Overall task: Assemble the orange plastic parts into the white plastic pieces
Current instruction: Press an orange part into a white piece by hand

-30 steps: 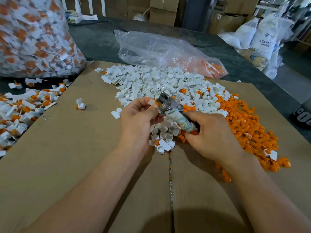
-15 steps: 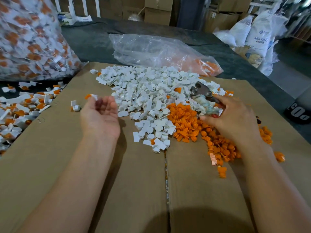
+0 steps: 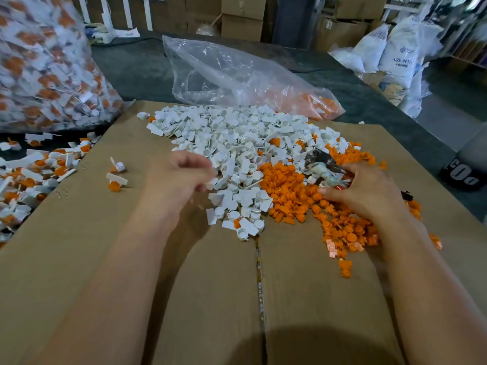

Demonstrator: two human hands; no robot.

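- Here, the right hand (image 3: 363, 193) grips a metal-headed tool (image 3: 320, 164) by its wrapped handle, fingers curled round it, the head pointing up and left.
- That hand rests on the heap of orange parts (image 3: 287, 191), thumb tip touching them.
- The left hand (image 3: 179, 175) is blurred; its fingers curl at the near-left edge of the white pieces (image 3: 237, 143), and I cannot tell whether they hold one.
- The white heap lies just left of and behind the orange heap, the two touching and mixing at their border.
- Both heaps sit on a sheet of cardboard (image 3: 105, 259).
- Two joined white-and-orange pieces (image 3: 116, 180) lie apart on the cardboard, left of the left hand.
- More joined pieces (image 3: 26, 177) lie off its left edge, below a full bag (image 3: 39, 69) of them.
- A nearly empty clear bag (image 3: 237, 77) lies behind the white heap.
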